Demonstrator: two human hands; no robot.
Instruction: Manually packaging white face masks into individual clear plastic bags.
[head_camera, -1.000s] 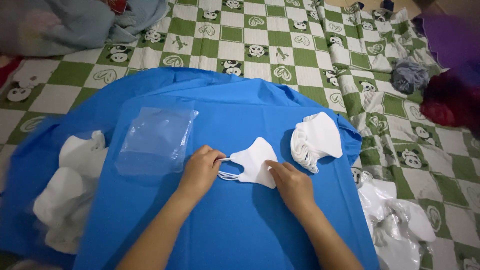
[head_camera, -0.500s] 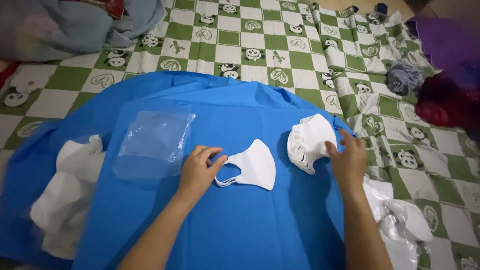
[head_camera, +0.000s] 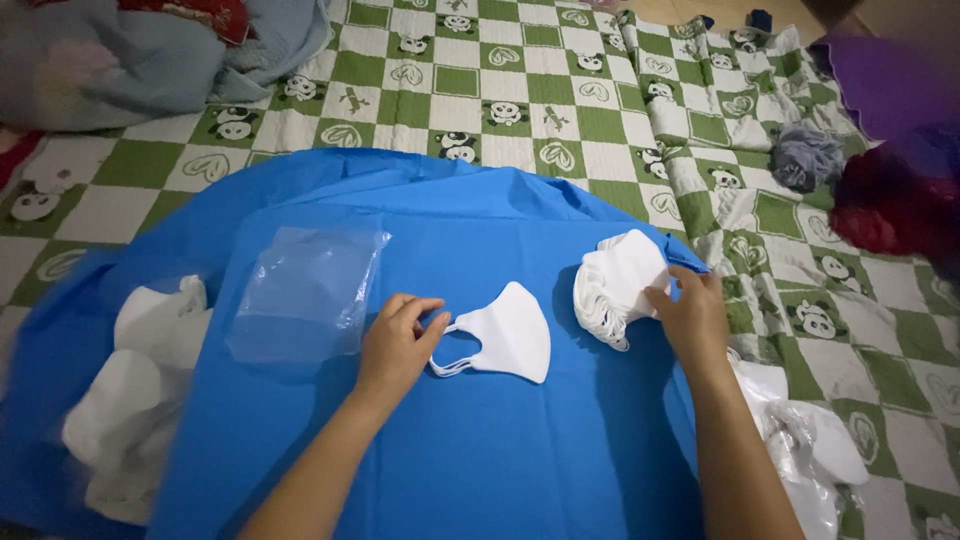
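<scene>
Grip: left hand (head_camera: 395, 345) lies palm down, fingers loosely curled, fingertips pinching the thin ear loop at the near end of a single mask (head_camera: 508, 333); right hand (head_camera: 690, 318) is closed over the right edge of the mask stack (head_camera: 617, 287), thumb on top and fingers spread along its side. Single mask: white, soft unwoven-looking fabric, folded flat into a curved fin shape with a pointed upper tip, lying on the blue sheet (head_camera: 480, 460) between the two hands, well apart from the stack. Mask stack: many like white masks pressed together, their layered edges showing as fine ribbing along the lower left rim; it sits near the sheet's right edge. Blue sheet: smooth, matte, slightly creased, spread over the floor covering. Plastic bags (head_camera: 305, 290): clear, glossy, crinkled, roughly rectangular, lying flat just left of the left hand. White pile (head_camera: 135, 400): soft, rumpled white pieces heaped at the sheet's left edge. Packaging (head_camera: 810, 450): crumpled clear film with white pieces inside, beside the right forearm. Mat (head_camera: 520, 100): green and white checked cloth printed with pandas and hearts, wrinkled at the right. Grey cloth (head_camera: 805, 155): a small bunched wad on the mat, far right.
</scene>
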